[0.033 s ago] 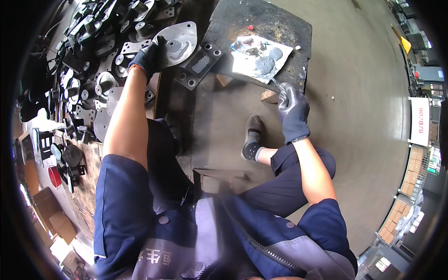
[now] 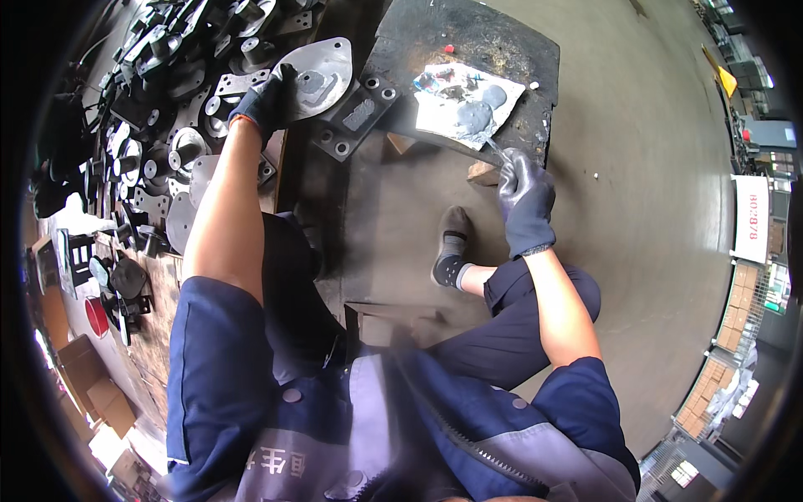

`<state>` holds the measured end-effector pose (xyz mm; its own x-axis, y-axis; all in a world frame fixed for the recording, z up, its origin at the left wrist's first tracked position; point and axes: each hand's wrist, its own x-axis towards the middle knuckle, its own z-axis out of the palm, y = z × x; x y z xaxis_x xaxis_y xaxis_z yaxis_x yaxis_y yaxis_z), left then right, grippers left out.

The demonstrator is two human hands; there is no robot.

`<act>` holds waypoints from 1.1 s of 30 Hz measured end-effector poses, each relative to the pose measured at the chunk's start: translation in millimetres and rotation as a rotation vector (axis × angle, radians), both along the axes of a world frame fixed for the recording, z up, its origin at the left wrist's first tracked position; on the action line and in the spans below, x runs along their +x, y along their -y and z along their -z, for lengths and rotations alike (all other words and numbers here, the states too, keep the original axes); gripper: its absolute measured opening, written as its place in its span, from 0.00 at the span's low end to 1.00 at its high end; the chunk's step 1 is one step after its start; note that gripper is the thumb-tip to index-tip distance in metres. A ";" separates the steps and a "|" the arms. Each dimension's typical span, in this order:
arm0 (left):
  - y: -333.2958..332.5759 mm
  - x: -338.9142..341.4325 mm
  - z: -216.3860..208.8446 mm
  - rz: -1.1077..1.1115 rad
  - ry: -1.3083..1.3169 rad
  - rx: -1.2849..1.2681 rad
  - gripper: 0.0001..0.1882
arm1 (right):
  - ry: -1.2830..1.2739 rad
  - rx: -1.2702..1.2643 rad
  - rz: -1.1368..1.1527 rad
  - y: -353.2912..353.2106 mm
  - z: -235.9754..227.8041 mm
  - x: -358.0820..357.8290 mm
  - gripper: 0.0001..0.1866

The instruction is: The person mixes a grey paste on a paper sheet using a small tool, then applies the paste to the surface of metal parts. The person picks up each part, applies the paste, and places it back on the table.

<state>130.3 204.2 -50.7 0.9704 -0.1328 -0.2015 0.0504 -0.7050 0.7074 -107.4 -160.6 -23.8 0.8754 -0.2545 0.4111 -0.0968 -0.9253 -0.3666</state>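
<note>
Metal plate (image 2: 322, 74), pale grey and rounded, sits at the edge of a heap of dark castings (image 2: 180, 92), and I see my gloved left hand (image 2: 266, 100) gripping its near edge. Further right, my gloved right hand (image 2: 524, 197) pinches a thin scraper (image 2: 495, 149), its tip touching a smeared white sheet (image 2: 464, 102) on the dark board (image 2: 477, 38).

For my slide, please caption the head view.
Seated person's left hand grips a grey metal plate; right hand holds a thin tool over smeared paper.
</note>
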 end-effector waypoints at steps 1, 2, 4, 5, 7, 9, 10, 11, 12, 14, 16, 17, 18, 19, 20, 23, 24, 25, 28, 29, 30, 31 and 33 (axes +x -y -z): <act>-2.5 3.6 5.9 0.010 0.012 0.042 0.29 | -0.013 -0.013 0.011 -0.2 -1.3 0.5 0.11; -6.8 4.5 11.7 0.017 0.022 0.076 0.29 | -0.067 -0.042 0.004 -1.2 -0.2 0.9 0.10; -15.6 11.9 26.1 0.047 0.063 0.112 0.26 | -0.174 -0.112 0.003 -2.2 -0.9 1.0 0.09; -25.0 18.6 33.2 0.066 0.095 0.124 0.26 | -0.254 -0.155 0.017 -5.4 -2.7 2.9 0.09; -9.1 13.6 19.5 0.085 -0.052 0.181 0.22 | -0.428 -0.258 0.070 -5.7 -6.7 4.6 0.10; 6.9 3.5 -4.1 -0.123 -0.187 0.093 0.30 | -0.371 -0.250 0.054 -1.6 -3.4 3.5 0.10; 6.2 1.0 -4.4 -0.100 -0.109 0.148 0.31 | -0.327 -0.246 0.049 0.8 1.6 2.0 0.10; 6.2 -1.0 -5.4 -0.078 -0.032 0.203 0.33 | -0.284 -0.242 0.042 2.4 3.4 1.2 0.10; 5.2 0.6 -2.9 -0.025 -0.042 0.238 0.31 | -0.303 -0.252 0.057 -0.7 1.7 1.4 0.10; -1.4 10.3 5.1 0.079 -0.063 0.307 0.29 | -0.304 -0.250 0.084 -4.3 0.5 1.9 0.10; -4.5 17.9 12.5 0.174 -0.056 0.369 0.28 | -0.327 -0.272 0.114 -5.4 1.8 0.3 0.09; -5.5 21.0 16.7 0.210 -0.036 0.396 0.28 | -0.347 -0.297 0.127 -4.3 5.4 -0.5 0.09; -8.4 21.5 19.6 0.223 0.012 0.422 0.28 | -0.367 -0.316 0.135 -6.6 6.1 -0.1 0.09; -11.3 22.5 22.0 0.234 0.060 0.449 0.29 | -0.376 -0.267 0.094 -8.9 5.1 1.6 0.09; -15.3 26.7 29.7 0.250 0.108 0.501 0.30 | -0.386 -0.218 0.054 -11.5 2.3 4.3 0.08; -25.3 31.1 40.2 0.243 0.126 0.393 0.30 | -0.306 -0.087 0.022 -15.6 3.1 3.8 0.07; -23.4 29.5 37.1 0.260 0.155 0.406 0.30 | -0.330 -0.050 0.062 -17.4 -1.9 4.4 0.07; -21.4 27.9 34.1 0.278 0.184 0.419 0.30 | -0.354 -0.012 0.102 -18.2 -4.5 4.7 0.07; -7.5 18.9 15.2 0.259 0.125 0.449 0.30 | -0.378 -0.055 0.177 -10.4 3.5 2.5 0.07; -0.2 12.5 8.5 0.222 0.092 0.399 0.30 | -0.395 -0.067 0.179 -7.8 8.1 2.0 0.06; 1.8 9.1 3.5 0.178 0.060 0.353 0.29 | -0.408 -0.077 0.175 -7.0 12.0 3.7 0.06; 0.5 11.0 4.6 0.154 0.020 0.313 0.29 | -0.421 -0.087 0.172 -6.0 13.5 4.5 0.06; -3.9 16.3 10.4 0.103 -0.058 0.235 0.28 | -0.331 0.034 0.089 -4.0 10.7 3.1 0.07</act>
